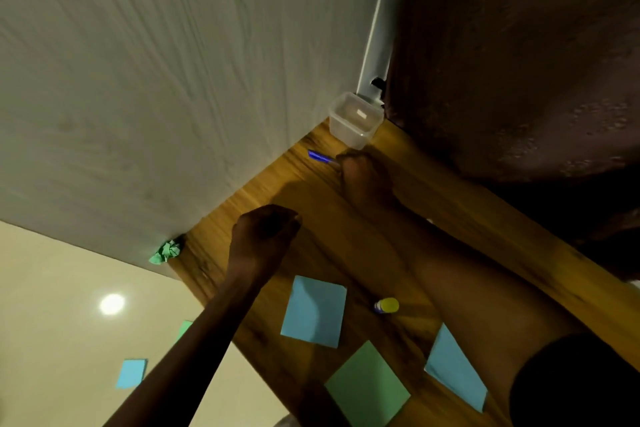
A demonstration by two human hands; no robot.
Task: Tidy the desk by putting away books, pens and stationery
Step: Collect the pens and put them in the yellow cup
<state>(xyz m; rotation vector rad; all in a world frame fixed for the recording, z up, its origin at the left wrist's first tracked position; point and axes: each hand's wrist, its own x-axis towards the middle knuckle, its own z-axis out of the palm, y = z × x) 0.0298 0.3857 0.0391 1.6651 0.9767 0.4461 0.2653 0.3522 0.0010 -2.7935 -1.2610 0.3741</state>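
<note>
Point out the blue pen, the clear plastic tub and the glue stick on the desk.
blue pen (pixel 319 156): head view, middle of the barrel.
clear plastic tub (pixel 348 136): head view, near wall.
glue stick (pixel 387 305): head view, yellow body.

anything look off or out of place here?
Yes. A crumpled green paper ball is wedged at the desk's far left corner against the wall, and a blue sheet lies on the floor beside the desk.

dim, warm light | glare spot on floor (pixel 111 304) (lower left) | motion blur, arms in shadow
</note>
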